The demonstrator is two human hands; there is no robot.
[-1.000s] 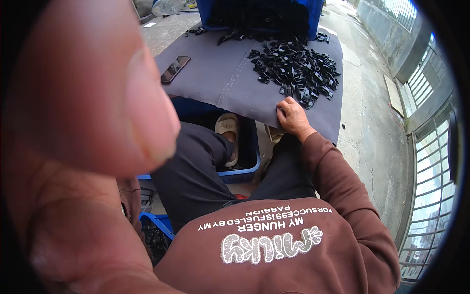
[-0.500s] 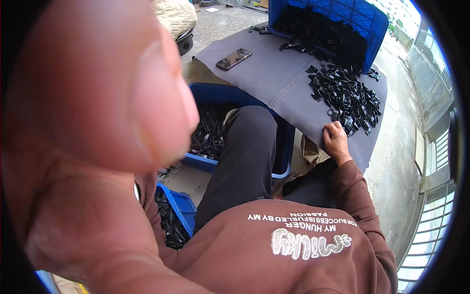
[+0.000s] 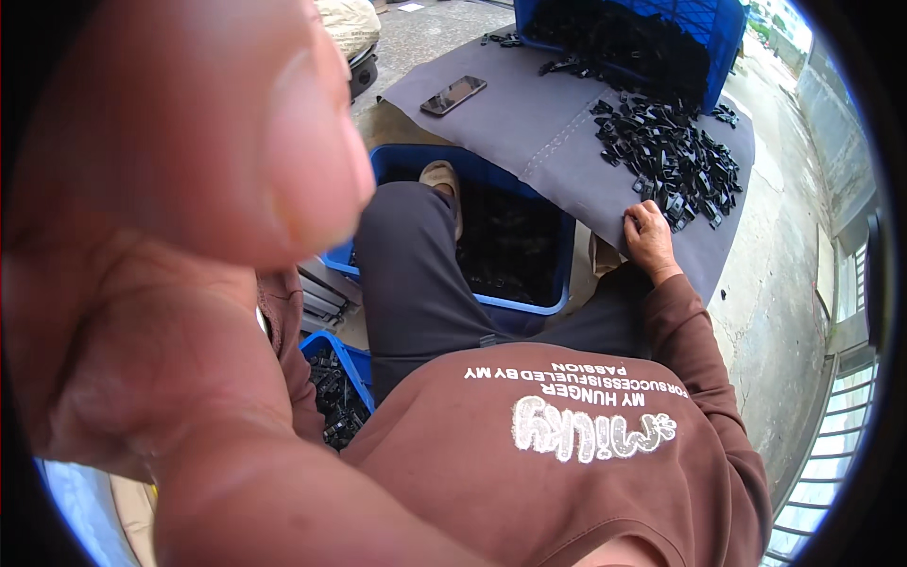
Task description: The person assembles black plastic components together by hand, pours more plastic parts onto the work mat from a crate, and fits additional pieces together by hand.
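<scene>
My left hand [image 3: 189, 217] is raised very near the camera. Large and blurred, it fills the left of the view; a thumb or fingertip with its nail shows, while the other fingers are hidden. My right hand [image 3: 650, 241] rests at the near edge of a grey-covered work surface [image 3: 539, 113], its fingers curled together. Whatever they may hold cannot be made out. Just beyond them lies a loose pile of small black plastic clip-like pieces [image 3: 666, 156]. A blue crate [image 3: 723, 61] lies on its side behind the pile, with more black pieces inside and spilling from its mouth.
A dark phone [image 3: 453, 95] lies on the grey surface. Below, a large blue bin [image 3: 402, 156] holds black pieces, with a beige shoe [image 3: 440, 177] at its far side. A smaller blue bin [image 3: 359, 367] of black pieces stands by my left leg [image 3: 406, 265]. A pale sack [image 3: 348, 26] stands far left.
My left leg has swung to the left, uncovering the shoe and more of the large bin's inside. The view has shifted slightly. Both hands keep nearly the same pose.
</scene>
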